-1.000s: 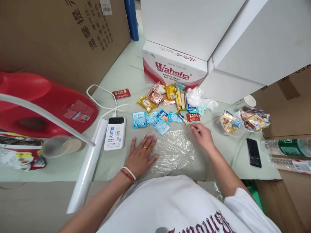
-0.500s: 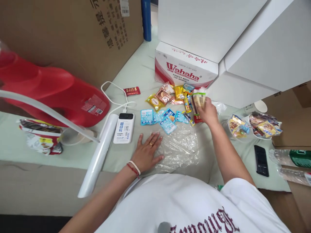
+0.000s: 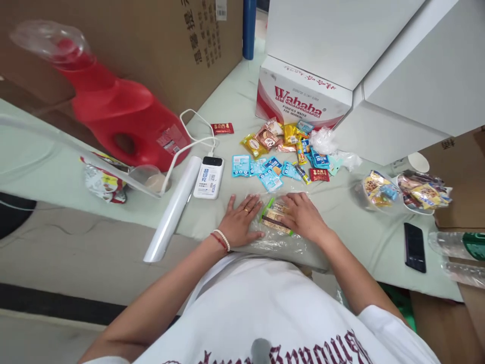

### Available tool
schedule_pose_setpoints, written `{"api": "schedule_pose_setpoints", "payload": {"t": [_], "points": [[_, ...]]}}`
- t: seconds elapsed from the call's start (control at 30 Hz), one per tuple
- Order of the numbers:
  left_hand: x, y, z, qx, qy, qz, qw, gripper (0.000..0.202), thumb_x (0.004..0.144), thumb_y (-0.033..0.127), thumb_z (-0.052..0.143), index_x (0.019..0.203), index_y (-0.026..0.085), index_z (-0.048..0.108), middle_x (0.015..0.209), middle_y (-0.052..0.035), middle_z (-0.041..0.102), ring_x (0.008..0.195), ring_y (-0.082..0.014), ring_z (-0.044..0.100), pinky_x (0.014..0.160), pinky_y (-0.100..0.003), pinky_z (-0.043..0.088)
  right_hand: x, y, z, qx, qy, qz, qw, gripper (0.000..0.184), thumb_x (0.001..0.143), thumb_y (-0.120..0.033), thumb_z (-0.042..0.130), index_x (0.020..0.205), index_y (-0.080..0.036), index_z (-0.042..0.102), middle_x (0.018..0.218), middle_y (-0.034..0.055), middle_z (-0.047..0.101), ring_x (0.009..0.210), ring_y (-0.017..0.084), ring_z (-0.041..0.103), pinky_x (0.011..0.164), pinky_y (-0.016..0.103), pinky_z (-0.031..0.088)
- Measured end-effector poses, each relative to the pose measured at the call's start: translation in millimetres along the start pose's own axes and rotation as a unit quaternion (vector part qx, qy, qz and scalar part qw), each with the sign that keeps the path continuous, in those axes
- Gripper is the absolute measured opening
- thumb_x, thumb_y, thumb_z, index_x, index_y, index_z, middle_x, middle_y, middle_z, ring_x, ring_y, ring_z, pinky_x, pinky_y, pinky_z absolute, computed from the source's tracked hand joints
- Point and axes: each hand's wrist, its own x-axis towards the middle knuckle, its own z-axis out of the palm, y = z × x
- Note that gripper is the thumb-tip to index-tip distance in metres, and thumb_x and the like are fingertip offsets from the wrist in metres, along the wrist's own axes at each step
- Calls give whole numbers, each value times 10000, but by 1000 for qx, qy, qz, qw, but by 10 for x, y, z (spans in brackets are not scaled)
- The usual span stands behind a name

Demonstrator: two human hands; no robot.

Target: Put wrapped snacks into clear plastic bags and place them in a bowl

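Observation:
A green-edged snack packet [image 3: 276,216] lies on crinkled clear plastic film [image 3: 278,244] at the table's front edge, with beige and brown bars showing through it. My right hand [image 3: 305,216] grips the packet's right side, its thumb over the front face. Flat and open, my left hand [image 3: 241,222] rests on the left part of the film, fingers spread beside the packet. Just beyond both hands are several light-blue sachets [image 3: 270,179], a red packet [image 3: 319,175], and a pile of yellow and brown wrapped snacks [image 3: 267,138].
A white power bank [image 3: 208,178] with a cable and a white roll [image 3: 172,212] lie left, near a red jug [image 3: 132,121]. The Wahaba-printed carton [image 3: 301,98] stands behind. At right are snack-filled cups [image 3: 379,194], a phone [image 3: 415,246] and plastic bottles [image 3: 447,245].
My right hand has brought the green-edged snack packet from the pile down onto the film. The left hand stays on the film. The camera view has shifted.

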Motion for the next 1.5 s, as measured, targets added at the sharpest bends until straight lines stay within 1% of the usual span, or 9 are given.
{"api": "schedule_pose_setpoints", "payload": {"t": [0.17, 0.3, 0.53, 0.83, 1.07, 1.17, 1.27, 1.33, 1.5], "points": [[-14, -45, -3, 3, 9, -19, 1000, 1025, 859, 704, 596, 1648, 160, 236, 1710, -179, 215, 1592, -352, 213, 1249, -655, -118, -158, -169, 174, -41, -8, -6, 999, 572, 876, -371, 757, 1391, -190, 586, 1312, 149, 617, 1215, 338, 472, 1004, 481, 439], [-59, -83, -12, 9, 11, -36, 999, 1011, 871, 703, 585, 1646, 155, 237, 1707, -182, 227, 1589, -361, 222, 1238, -675, -127, -284, 5, 248, 17, 33, -7, 999, 543, 887, -300, 697, 1401, -181, 566, 1274, 139, 616, 1160, 316, 487, 1017, 458, 440], [-78, -98, -48, 6, 19, -35, 999, 980, 874, 713, 574, 1637, 177, 273, 1703, -180, 257, 1582, -370, 241, 1246, -689, -52, -54, 92, 187, -36, 34, 0, 999, 569, 923, -403, 656, 1432, -180, 535, 1341, 182, 599, 1203, 388, 468, 976, 525, 428], [-117, -181, -64, -14, 23, -45, 999, 863, 905, 555, 600, 1629, 196, 301, 1689, -162, 308, 1570, -338, 284, 1272, -631, -16, -78, 241, 131, -30, -15, 12, 999, 507, 837, -255, 706, 1331, -188, 611, 1225, 140, 646, 1105, 320, 516, 928, 428, 435], [-148, -264, -86, -61, 33, -26, 997, 825, 913, 579, 568, 1606, 197, 335, 1698, -166, 293, 1575, -351, 254, 1256, -658, 67, 50, 192, -75, 20, 3, -67, 998, 556, 841, -267, 714, 1379, -204, 590, 1260, 124, 620, 1116, 302, 511, 979, 420, 429], [-240, -289, -111, -103, 139, -78, 982, 656, 952, 553, 508, 1510, 209, 475, 1629, -157, 417, 1520, -330, 349, 1233, -574, 262, 232, 81, 35, 2, -17, -85, 996, 553, 851, -238, 700, 1391, -206, 585, 1330, 131, 604, 1169, 316, 490, 999, 447, 424], [-342, -180, -108, -93, 243, -237, 936, 483, 977, 523, 476, 1275, 190, 658, 1355, -183, 615, 1320, -360, 510, 1108, -578, 412, 316, 64, 182, 2, -33, -84, 996, 581, 852, -215, 700, 1419, -200, 571, 1383, 139, 586, 1204, 326, 481, 1022, 474, 425], [-366, -36, -85, -69, 237, -287, 925, 454, 927, 557, 561, 1150, 191, 712, 1250, -194, 637, 1261, -406, 504, 1043, -625, 432, 290, 99, 261, 23, -17, -93, 995, 669, 850, -263, 729, 1481, -211, 516, 1436, 146, 554, 1270, 338, 458, 1061, 500, 414], [-246, 249, -44, -168, 217, -221, 936, 206, 896, 413, 609, 870, 218, 672, 1244, -152, 628, 1243, -356, 530, 1023, -558, 471, 116, 188, 401, 43, 45, -85, 994, 677, 893, -308, 695, 1529, -236, 473, 1470, 148, 533, 1368, 356, 398, 1123, 557, 369]]}}
